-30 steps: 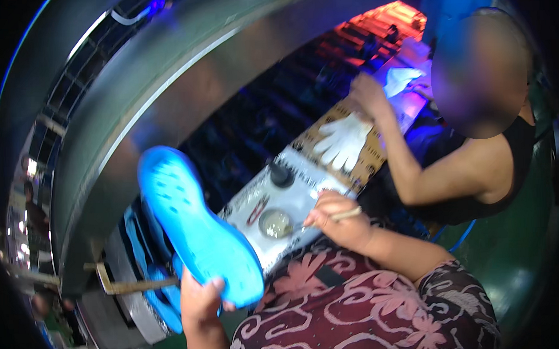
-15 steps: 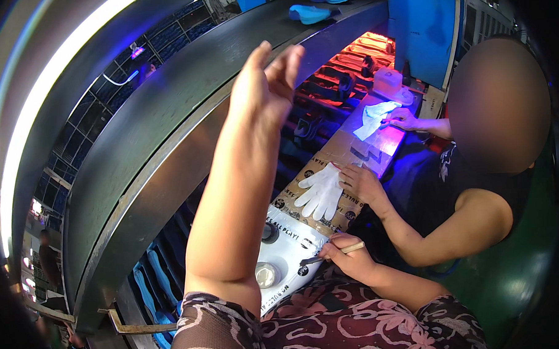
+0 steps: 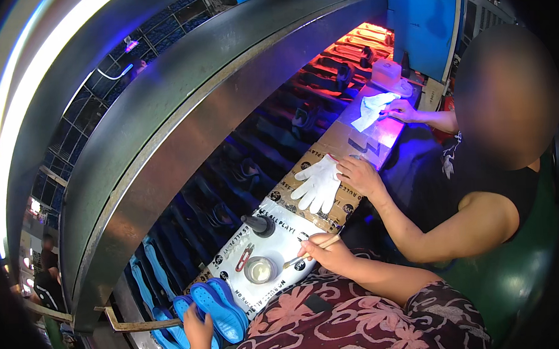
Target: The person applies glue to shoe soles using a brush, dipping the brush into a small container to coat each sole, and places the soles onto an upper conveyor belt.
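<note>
My left hand [image 3: 198, 328] is down at the lower left, its fingers curled against the edge of a blue shoe sole [image 3: 182, 303]. Beside it lean several more blue soles [image 3: 218, 309], close to my lap. My right hand [image 3: 325, 251] grips a slim brush [image 3: 292, 261], whose tip hangs over the white-covered board [image 3: 277, 291]. Left of the brush tip stands a small round glass jar [image 3: 260, 271] with whitish contents. A red-handled cutter or snips [image 3: 244, 257] lies by the jar, and a dark cone-topped container [image 3: 260, 225] stands farther back.
A co-worker sits at my right, one hand on a white glove [image 3: 318, 184], the other holding a white cloth [image 3: 371, 110]. A clear box [image 3: 387, 73] stands beyond. The curved conveyor [image 3: 161, 148] runs along the left above dark racks; an orange glow shows at the far end.
My left hand has come down from over the conveyor to the blue soles at the lower left. My right hand, with the brush, has shifted left toward the jar. The view has moved slightly.
</note>
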